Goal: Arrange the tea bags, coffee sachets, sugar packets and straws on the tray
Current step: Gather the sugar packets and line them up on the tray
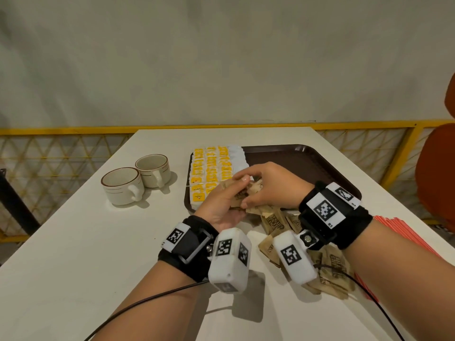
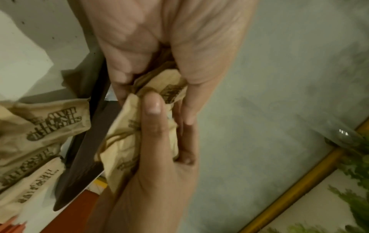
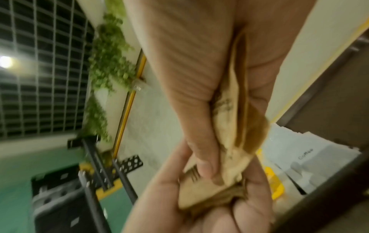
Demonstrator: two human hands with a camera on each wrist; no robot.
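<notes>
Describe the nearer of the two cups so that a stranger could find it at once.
On the white table, left of the brown tray, stand two cream cups. The nearer cup is closer to the person, its handle toward them; the farther cup touches it behind.

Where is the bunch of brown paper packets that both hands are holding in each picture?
Head view: the bunch of brown paper packets sits mid-frame, between the left hand and right hand, at the near edge of the dark brown plastic tray.
Left wrist view: centre, under the thumb.
Right wrist view: lower centre-right.
Shared landmark: the tray.
</notes>
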